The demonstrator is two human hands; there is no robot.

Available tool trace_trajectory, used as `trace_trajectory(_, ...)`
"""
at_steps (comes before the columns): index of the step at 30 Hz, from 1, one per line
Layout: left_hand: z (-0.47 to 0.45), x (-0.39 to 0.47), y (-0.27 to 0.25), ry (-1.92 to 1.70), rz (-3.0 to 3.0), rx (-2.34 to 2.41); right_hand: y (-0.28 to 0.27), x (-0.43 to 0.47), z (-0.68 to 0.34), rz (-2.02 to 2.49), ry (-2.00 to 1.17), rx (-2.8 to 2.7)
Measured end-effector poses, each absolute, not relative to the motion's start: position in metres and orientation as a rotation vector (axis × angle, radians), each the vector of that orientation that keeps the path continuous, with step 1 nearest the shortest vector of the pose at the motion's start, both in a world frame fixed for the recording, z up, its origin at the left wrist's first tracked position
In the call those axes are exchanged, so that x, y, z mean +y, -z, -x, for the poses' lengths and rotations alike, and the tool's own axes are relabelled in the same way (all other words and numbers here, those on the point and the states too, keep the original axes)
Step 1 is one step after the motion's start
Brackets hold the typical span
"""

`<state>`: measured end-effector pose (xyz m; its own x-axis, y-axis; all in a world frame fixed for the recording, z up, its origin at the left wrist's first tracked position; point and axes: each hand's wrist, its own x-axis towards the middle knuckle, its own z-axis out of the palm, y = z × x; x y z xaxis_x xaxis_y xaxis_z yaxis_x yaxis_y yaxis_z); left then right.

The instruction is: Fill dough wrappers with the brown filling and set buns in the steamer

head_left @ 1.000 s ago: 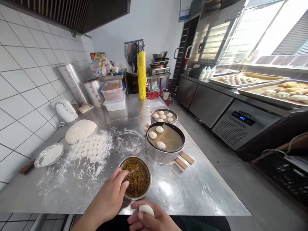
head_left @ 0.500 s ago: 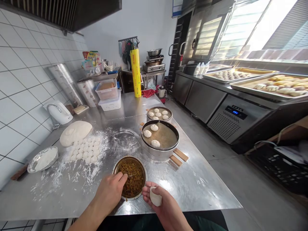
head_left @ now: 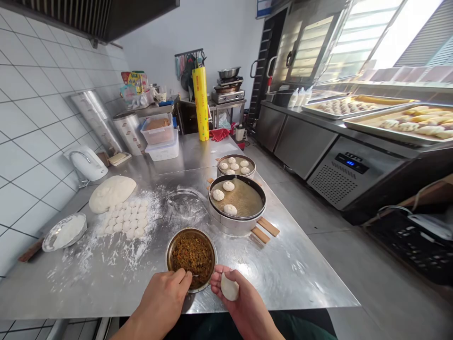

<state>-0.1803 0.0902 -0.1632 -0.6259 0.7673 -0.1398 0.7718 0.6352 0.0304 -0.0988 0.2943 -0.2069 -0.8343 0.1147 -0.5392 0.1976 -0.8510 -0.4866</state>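
Note:
My left hand (head_left: pixel 165 297) is closed, pinching a thin metal utensil (head_left: pixel 196 275) at the near side of a metal bowl (head_left: pixel 169 240). Brown chopped filling (head_left: pixel 191 255) fills that bowl, and the utensil's other end is hard to make out. Just right of the bowl, my right hand (head_left: pixel 244 302) cradles a flat white dough wrapper (head_left: pixel 230 287), the thumb resting on its edge. Beyond the hands, a round steamer (head_left: pixel 236 225) holds 3 white buns (head_left: pixel 230 209) on its mesh liner. Small dough pieces (head_left: pixel 129 218) lie in floury rows at the left.
A second steamer (head_left: pixel 236 163) with several buns sits behind the first. On the left are a large dough lump (head_left: pixel 112 192), a flour dish (head_left: pixel 67 231) and a white kettle (head_left: pixel 87 163). A yellow wrap roll (head_left: pixel 201 104) stands farther back. Wooden strips (head_left: pixel 268 226) jut from under the near steamer.
My left hand has drawn the utensil from the bowl's middle toward its near edge. The right hand stays beside the bowl with the wrapper. The view has shifted slightly.

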Motion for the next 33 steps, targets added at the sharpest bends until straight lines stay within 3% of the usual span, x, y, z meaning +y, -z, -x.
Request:
trace_trajectory(4, 0.181, 0.094, 0.152, -0.087, -1.069, 2.685, 0.206, 0.293, 0.099, -0.94, 2.835, 0.835)
trace_trajectory(11, 0.196, 0.087, 0.147, -0.758, -0.714, 2.53, 0.193, 0.302, 0.1, -1.053, 2.899, 0.775)
trace_trajectory(17, 0.207, 0.079, 0.155, -1.011, -0.41, 2.324, 0.186, 0.312, 0.109, -1.256, 2.86, 0.81)
trace_trajectory(25, 0.19, 0.095, 0.139, -1.211, -0.533, 2.485, 0.165, 0.269, 0.137, -1.019, 3.08, 0.699)
trace_trajectory(33, 0.147, 0.102, 0.209, -0.897, -1.177, 3.159, 0.139, 0.255, 0.147, -0.943, 3.104, 0.609)
